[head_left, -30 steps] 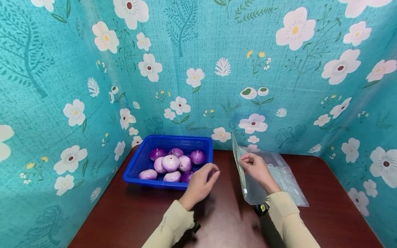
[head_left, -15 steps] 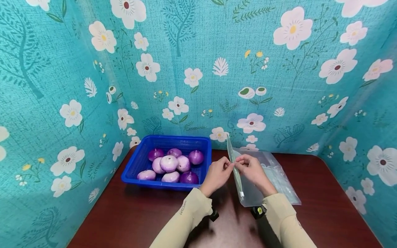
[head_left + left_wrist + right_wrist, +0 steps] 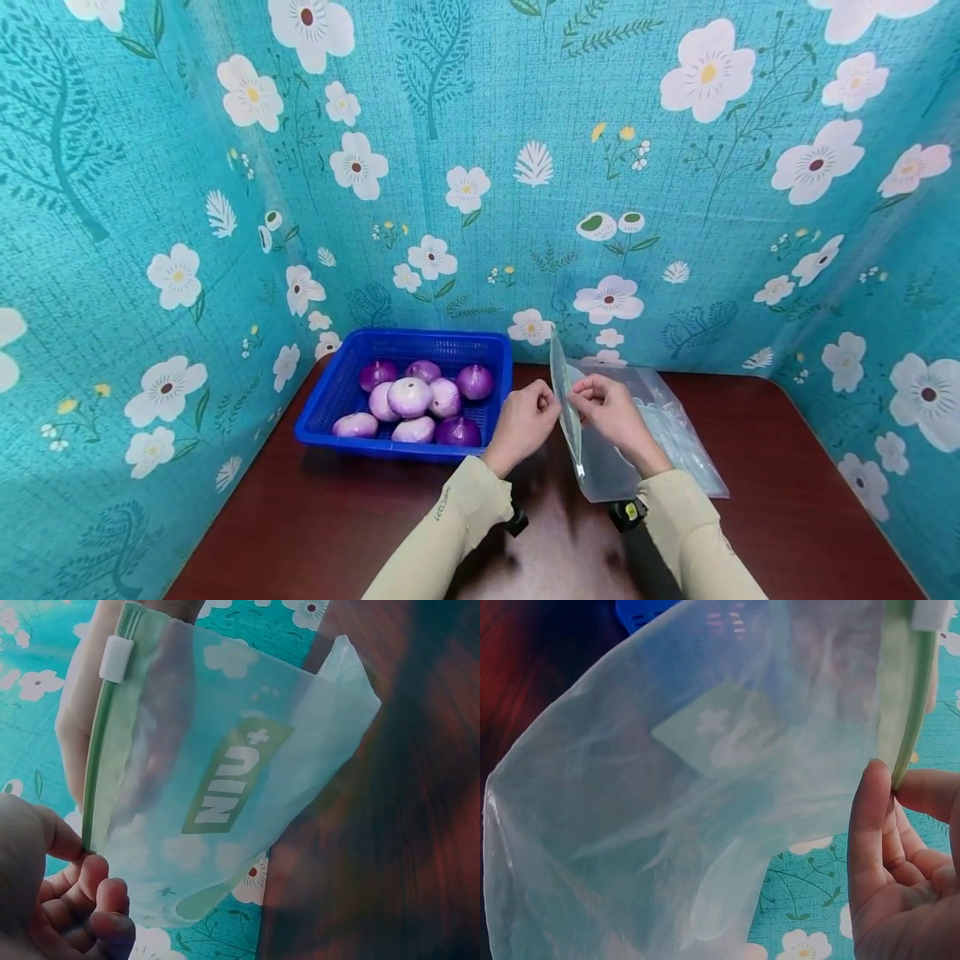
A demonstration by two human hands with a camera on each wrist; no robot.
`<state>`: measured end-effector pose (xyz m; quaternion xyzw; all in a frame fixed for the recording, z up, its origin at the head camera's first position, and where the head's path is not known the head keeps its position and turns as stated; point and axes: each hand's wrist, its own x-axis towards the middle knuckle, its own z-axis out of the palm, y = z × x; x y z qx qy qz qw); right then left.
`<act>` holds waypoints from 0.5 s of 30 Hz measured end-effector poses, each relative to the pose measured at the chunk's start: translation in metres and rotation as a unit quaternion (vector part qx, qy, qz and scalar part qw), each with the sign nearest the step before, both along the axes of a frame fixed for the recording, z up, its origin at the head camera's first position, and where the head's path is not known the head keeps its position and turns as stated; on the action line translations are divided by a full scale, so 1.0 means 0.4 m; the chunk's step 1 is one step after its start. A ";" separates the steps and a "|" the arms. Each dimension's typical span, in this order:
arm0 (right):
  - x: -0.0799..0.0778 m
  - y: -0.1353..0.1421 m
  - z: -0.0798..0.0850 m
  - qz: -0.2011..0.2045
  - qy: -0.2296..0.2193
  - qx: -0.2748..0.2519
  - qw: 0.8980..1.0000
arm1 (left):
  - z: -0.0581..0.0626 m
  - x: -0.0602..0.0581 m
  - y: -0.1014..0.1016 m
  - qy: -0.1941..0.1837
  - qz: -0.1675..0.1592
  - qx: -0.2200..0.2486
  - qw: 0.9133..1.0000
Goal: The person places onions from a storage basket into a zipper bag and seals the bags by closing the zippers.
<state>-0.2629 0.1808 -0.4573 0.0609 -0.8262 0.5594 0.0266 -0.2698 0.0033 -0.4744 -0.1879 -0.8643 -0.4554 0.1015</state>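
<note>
A see-through slider zip bag (image 3: 603,479) with a pale green top strip stands on edge between my hands. My left hand (image 3: 523,423) pinches the strip from the left, thumb against fingertips. From the other side my right hand (image 3: 615,417) pinches the same zip edge between thumb and finger. The white slider (image 3: 116,658) sits at the strip's near end. In the left wrist view a green label reading "NIU+" (image 3: 238,776) shows on the bag's side. A slightly gaping mouth shows along the strip in the head view.
Left of my hands, a blue plastic basket (image 3: 318,408) holds several peeled purple onions (image 3: 410,397). Clear plastic (image 3: 686,433) lies on the dark red table (image 3: 360,517) to the right. Flowered teal cloth (image 3: 465,108) hangs behind and at both sides.
My left hand has moved right from the basket's corner to the bag and taken hold of its zip edge. The bag has shifted slightly left; its mouth has parted a little.
</note>
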 end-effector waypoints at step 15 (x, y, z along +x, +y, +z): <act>0.011 0.061 0.040 -0.054 -0.003 0.042 0.998 | 0.028 -0.003 -0.039 0.058 0.061 0.000 0.996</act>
